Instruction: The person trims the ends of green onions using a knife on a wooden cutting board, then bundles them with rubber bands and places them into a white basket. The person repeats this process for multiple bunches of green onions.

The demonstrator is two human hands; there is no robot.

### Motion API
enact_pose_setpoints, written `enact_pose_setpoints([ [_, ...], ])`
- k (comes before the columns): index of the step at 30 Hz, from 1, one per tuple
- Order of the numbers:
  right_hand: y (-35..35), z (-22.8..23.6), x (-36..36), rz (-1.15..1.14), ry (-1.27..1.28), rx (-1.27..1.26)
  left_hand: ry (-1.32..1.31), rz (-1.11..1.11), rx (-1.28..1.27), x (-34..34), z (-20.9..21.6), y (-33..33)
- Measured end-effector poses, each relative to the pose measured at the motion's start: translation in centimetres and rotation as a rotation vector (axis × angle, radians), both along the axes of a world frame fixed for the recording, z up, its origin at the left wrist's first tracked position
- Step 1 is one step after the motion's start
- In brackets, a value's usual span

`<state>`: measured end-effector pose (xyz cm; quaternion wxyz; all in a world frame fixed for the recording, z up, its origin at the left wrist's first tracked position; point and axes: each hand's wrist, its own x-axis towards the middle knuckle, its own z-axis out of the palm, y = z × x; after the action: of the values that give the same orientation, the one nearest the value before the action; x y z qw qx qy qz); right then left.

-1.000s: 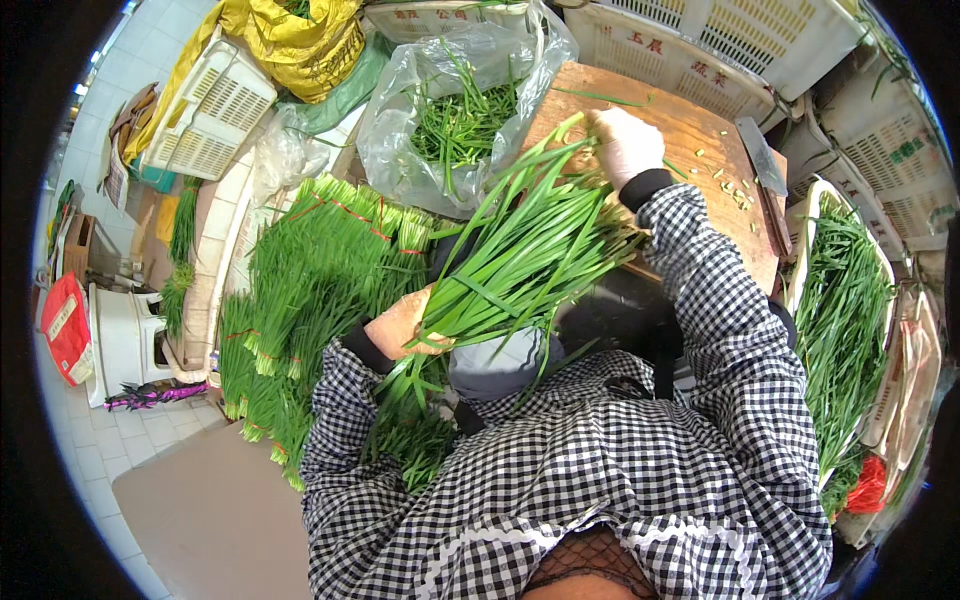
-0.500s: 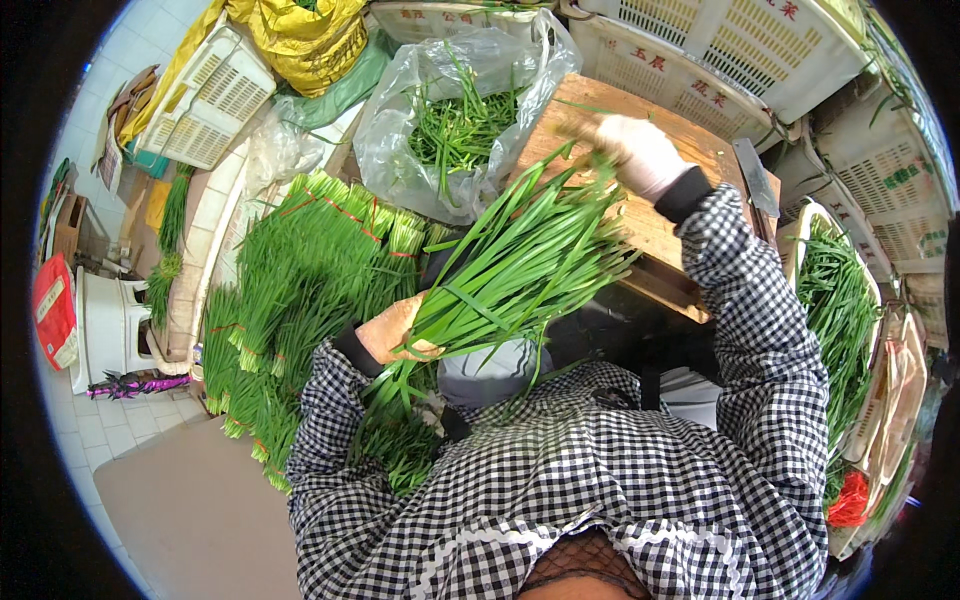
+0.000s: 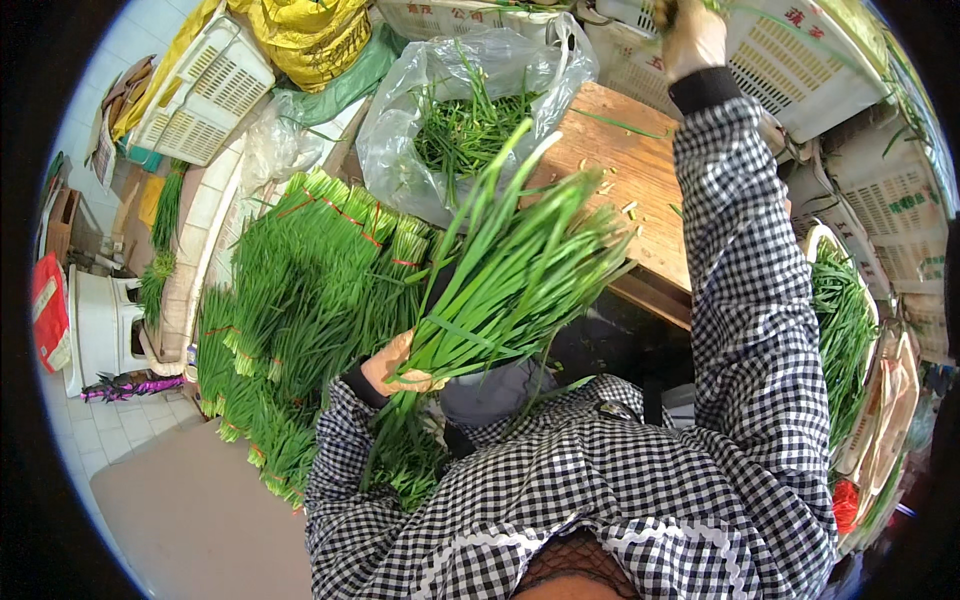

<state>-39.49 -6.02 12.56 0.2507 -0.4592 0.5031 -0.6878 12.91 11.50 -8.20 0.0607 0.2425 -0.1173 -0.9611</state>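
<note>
Seen from my head, my left hand (image 3: 400,368) is closed around the lower end of a loose bunch of long green stalks (image 3: 505,290), holding it above my lap. The bunch fans up and to the right toward a wooden board (image 3: 650,215), its far end blurred; a few leaf ends hang below my grip. My right hand (image 3: 695,45) is raised beyond the board, before the white crates (image 3: 800,85), and cut by the upper edge of the view. A brownish-green bit shows at its fingers, but I cannot tell whether they grasp it or have let it go.

Pale scraps (image 3: 605,187) lie scattered on the board. Just to its left, a clear plastic bag (image 3: 385,150) stands open with loose green cuttings (image 3: 470,130) inside. Beside my left forearm, bundles of green stalks (image 3: 320,250) are heaped close together, several tied with red bands. A pale container of long leaves (image 3: 838,330) sits to the right of my checked right sleeve (image 3: 740,230), with a red tangle (image 3: 845,505) near its lower end. At upper left are a yellow sack (image 3: 305,45) and a tilted slatted crate (image 3: 205,100); a white stool (image 3: 105,325) stands at far left.
</note>
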Motion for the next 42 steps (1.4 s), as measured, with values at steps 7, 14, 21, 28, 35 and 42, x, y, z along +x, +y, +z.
enact_pose_setpoints([
  [7, -8.5, -3.6, 5.5, 0.125, 1.116, 0.287, 0.148, -0.029, -0.328, 0.1, -2.7, 0.5],
  [14, 3.1, -1.1, 7.4, 0.675, 0.557, 0.498, 0.174, 0.071, -0.006, 0.3, -1.8, 1.4],
  [21, 8.5, -2.6, 12.8, 0.707, 1.106, 0.112, 0.037, -0.028, -0.32, -0.6, -0.1, 0.6],
  [28, 8.6, -4.8, 10.0, 0.668, 1.339, -0.049, -0.275, -0.014, -0.336, 0.3, -0.1, 0.2],
  [35, 9.2, -5.0, 13.0, 0.68, 1.578, -0.172, -0.075, -0.162, -0.574, 1.0, -1.6, -0.1],
  [42, 1.2, -6.3, 10.5, 0.0, 1.226, 0.088, -0.097, -0.057, -0.26, 1.4, -2.6, 1.1],
])
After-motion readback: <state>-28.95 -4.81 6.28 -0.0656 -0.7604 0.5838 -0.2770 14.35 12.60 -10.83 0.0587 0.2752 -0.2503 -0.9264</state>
